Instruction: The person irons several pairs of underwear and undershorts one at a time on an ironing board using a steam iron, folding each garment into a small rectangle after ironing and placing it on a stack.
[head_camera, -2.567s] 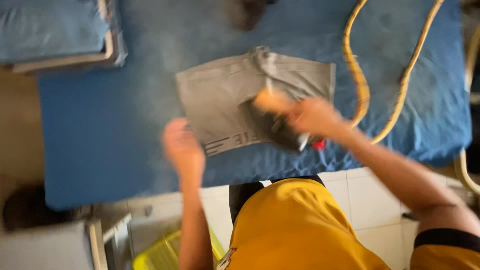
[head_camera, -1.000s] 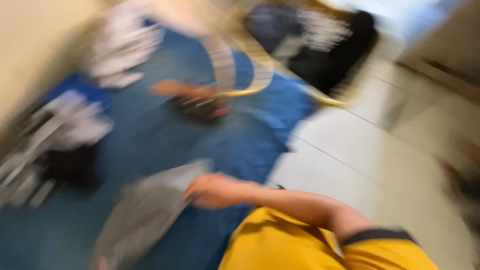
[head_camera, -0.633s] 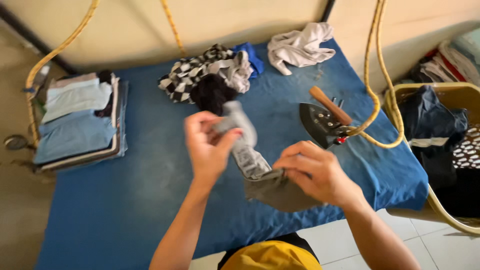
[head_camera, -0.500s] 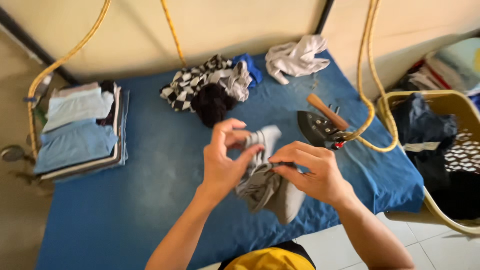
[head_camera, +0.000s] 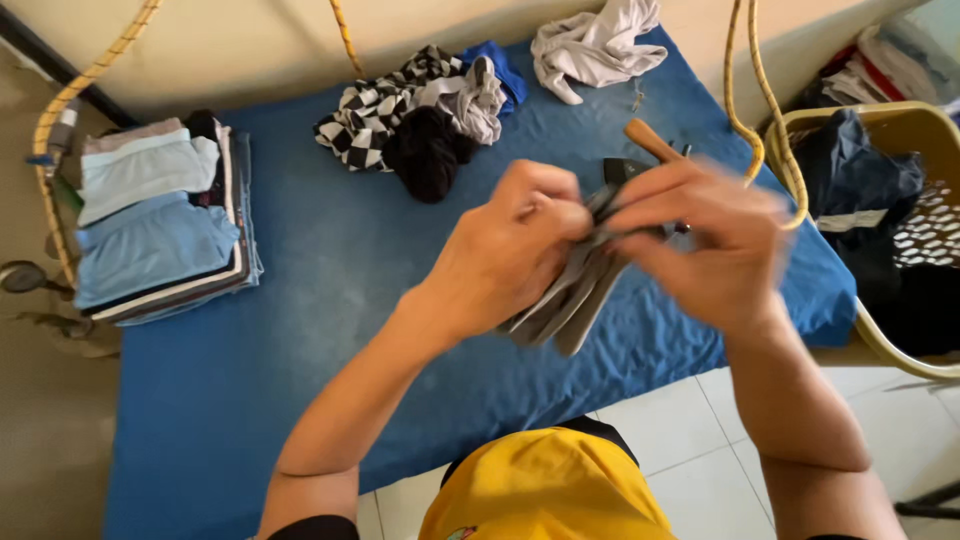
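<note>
hands (head_camera: 620, 240) (both), blue table (head_camera: 300, 330), tiled floor (head_camera: 680, 440)

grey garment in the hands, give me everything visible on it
The grey garment is a small piece of soft, thin-looking fabric, plain grey, folded into a narrow bundle of several layers. It is held up above the blue padded table, not resting on it, its layered end hanging down toward the person. The left hand grips it from one side and the right hand from the other, fingers closed on its upper part. Motion blur hides seams and what kind of garment it is.
</note>
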